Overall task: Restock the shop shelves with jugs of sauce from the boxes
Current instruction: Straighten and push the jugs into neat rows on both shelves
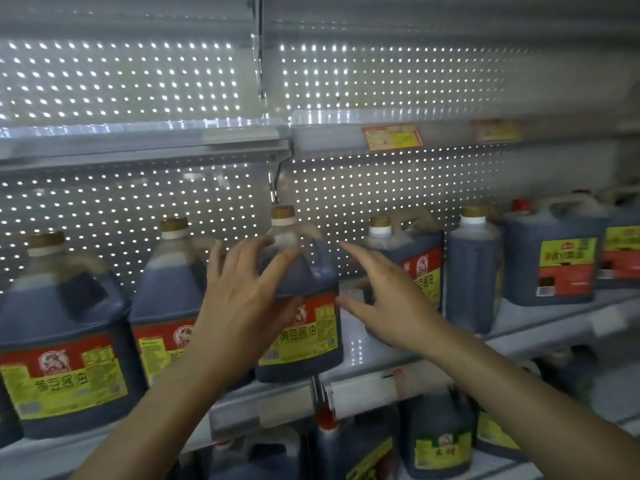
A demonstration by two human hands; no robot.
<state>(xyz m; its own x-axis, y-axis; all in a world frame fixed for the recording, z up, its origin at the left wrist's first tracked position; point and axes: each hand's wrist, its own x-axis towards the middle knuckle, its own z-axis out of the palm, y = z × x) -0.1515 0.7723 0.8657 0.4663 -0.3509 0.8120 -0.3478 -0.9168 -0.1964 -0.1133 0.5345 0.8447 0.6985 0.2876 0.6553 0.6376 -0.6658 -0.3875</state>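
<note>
Left hand [242, 289] grips jug [301, 306] shoulder; right hand [381, 299] spread, beside it; full, heavy, slick: lift by handle

Shop aisle, grocery section. Metal gondola shelving with a perforated back panel [138, 84], light coming through the holes. Upper shelf [145, 142] carries a clear plastic price rail along its front edge; a red-and-yellow price tag [392, 137] sits in it, a second, blurred tag [496, 130] further right. Print on both unreadable. Middle shelf [540, 332] holds a row of identical large jugs of dark sauce [65, 327], matching red-and-yellow labels facing out, tan caps. Further right, a different brand of jug with red caps [554, 254]. Lower shelf [512, 471] stocked with more labelled jugs [436, 434]. Repeated stock, faced labels and shelf-edge tags all say retail.
</note>
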